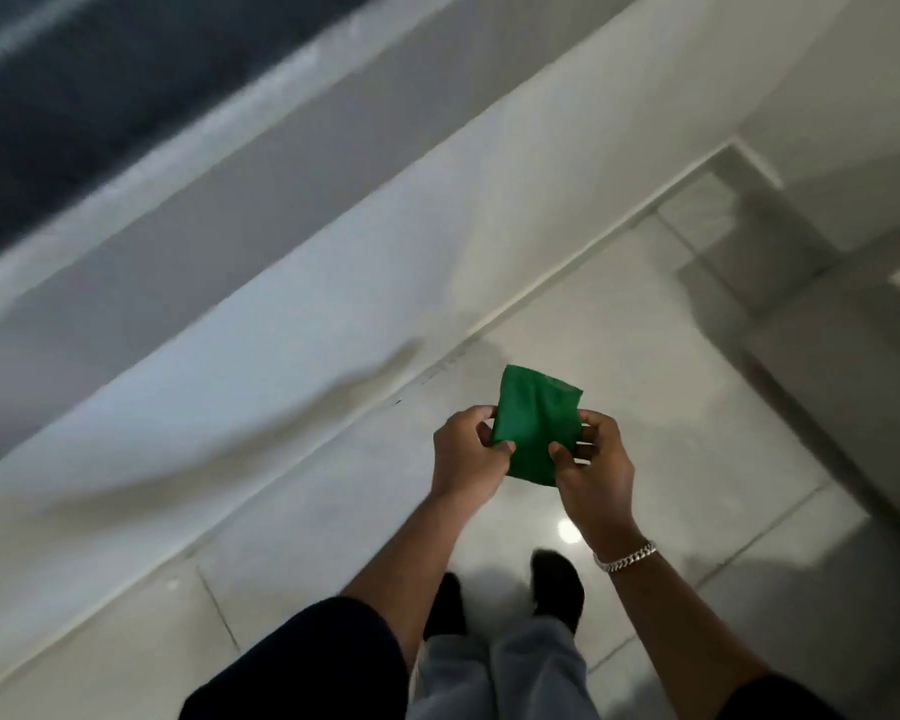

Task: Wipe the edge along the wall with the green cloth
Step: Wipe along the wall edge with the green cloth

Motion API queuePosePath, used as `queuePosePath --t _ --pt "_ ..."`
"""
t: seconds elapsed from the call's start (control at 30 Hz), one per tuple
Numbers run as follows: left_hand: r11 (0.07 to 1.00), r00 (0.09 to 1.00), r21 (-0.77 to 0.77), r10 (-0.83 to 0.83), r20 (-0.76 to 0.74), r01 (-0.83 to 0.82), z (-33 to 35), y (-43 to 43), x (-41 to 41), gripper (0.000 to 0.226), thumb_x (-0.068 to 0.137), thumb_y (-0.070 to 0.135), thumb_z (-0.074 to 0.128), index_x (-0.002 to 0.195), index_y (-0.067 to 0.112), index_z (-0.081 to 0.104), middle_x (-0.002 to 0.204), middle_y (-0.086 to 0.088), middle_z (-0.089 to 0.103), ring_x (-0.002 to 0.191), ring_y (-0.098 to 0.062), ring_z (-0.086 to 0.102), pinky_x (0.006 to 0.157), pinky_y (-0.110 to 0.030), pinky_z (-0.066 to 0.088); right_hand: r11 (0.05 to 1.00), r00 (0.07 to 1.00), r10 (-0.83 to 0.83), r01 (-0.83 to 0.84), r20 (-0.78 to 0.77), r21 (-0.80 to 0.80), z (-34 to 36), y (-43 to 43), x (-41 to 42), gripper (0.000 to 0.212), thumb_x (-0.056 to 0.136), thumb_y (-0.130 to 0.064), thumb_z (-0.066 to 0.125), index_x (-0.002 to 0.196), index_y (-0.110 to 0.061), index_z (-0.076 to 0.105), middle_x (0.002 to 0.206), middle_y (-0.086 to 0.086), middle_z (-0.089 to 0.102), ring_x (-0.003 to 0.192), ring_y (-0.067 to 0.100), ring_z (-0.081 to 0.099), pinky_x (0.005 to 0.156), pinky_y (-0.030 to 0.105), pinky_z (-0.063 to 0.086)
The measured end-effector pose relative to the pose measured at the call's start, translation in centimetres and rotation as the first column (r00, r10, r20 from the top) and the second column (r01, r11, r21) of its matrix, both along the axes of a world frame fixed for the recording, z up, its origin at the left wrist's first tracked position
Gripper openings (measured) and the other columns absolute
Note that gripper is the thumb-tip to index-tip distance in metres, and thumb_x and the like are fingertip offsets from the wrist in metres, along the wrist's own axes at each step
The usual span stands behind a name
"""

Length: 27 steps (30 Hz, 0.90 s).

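A folded green cloth [536,420] is held in the air above the floor, in front of me. My left hand [468,452] pinches its left side and my right hand [593,459] pinches its right side, thumbs on top. The right wrist wears a silver chain bracelet. The white wall [281,330] runs diagonally on my left, and its bottom edge [489,330] meets the tiled floor just beyond and left of the cloth.
Glossy light floor tiles [645,356] stretch ahead. My dark shoes [557,589] stand below the hands. A wall corner [749,163] lies at the upper right, and another wall [853,330] borders the right side. A dark band [100,111] sits high on the left wall.
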<state>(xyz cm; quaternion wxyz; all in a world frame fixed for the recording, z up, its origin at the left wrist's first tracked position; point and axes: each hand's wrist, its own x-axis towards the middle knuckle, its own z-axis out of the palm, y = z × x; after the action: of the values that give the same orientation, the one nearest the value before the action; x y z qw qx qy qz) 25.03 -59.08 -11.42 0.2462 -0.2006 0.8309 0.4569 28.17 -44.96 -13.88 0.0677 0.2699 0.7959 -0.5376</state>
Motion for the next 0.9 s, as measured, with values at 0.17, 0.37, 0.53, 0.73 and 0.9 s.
queuePosePath --t 0.17,0.37,0.53,0.73,0.9 --pt "0.991 0.999 -0.128 -0.027 -0.029 0.023 -13.5 -6.9 1.6 0.040 0.082 0.006 0.067 0.122 0.013 0.067 0.104 -0.013 0.066 0.081 -0.017 0.056 0.074 -0.027 0.050 0.998 0.996 0.059 -0.058 0.070 -0.009 -12.7 -7.6 1.0 0.039 0.083 0.004 0.063 0.117 -0.010 0.049 0.091 -0.004 0.059 0.077 0.012 0.061 0.052 0.007 0.048" --pt "0.978 0.986 -0.207 -0.042 -0.164 0.007 -27.4 -11.8 1.4 0.033 0.085 0.003 0.064 0.116 0.011 0.070 0.101 -0.017 0.066 0.092 -0.028 0.061 0.080 -0.033 0.053 0.996 0.997 0.077 -0.078 0.015 0.040 -26.1 -13.3 0.8 0.041 0.081 0.002 0.064 0.117 -0.012 0.051 0.097 0.005 0.063 0.081 0.014 0.061 0.065 0.017 0.051" --pt "0.906 0.905 -0.404 -0.058 -0.421 -0.130 -34.3 -16.6 6.8 0.039 0.090 0.007 0.053 0.127 -0.001 0.060 0.121 -0.025 0.066 0.117 -0.039 0.058 0.100 -0.043 0.050 0.941 0.993 0.114 -0.102 -0.020 0.323 -30.9 -14.5 1.0 0.053 0.080 -0.020 0.071 0.126 -0.009 0.047 0.124 0.015 0.052 0.110 0.029 0.054 0.093 0.039 0.050" --pt "0.712 0.877 -0.676 -0.431 -0.212 0.186 -38.1 -22.7 14.0 0.060 0.098 0.025 0.032 0.156 0.009 0.023 0.167 -0.016 0.019 0.156 -0.033 0.012 0.125 -0.057 0.017 0.340 0.592 0.796 -0.611 0.127 0.715 -34.2 -15.1 -0.5 0.078 0.094 -0.059 0.035 0.152 -0.008 0.020 0.161 0.014 0.018 0.149 0.032 0.011 0.119 0.055 0.013" --pt "0.644 0.876 -0.736 -0.459 -0.150 0.211 -38.7 -25.0 13.3 0.082 0.094 0.051 0.033 0.157 0.004 0.011 0.168 -0.018 0.010 0.157 -0.031 0.007 0.127 -0.053 0.013 0.333 0.688 0.711 -0.508 0.143 0.794 -35.8 -14.1 -5.7 0.083 0.093 -0.061 0.031 0.152 -0.004 0.016 0.161 0.017 0.015 0.148 0.034 0.011 0.120 0.053 0.010"
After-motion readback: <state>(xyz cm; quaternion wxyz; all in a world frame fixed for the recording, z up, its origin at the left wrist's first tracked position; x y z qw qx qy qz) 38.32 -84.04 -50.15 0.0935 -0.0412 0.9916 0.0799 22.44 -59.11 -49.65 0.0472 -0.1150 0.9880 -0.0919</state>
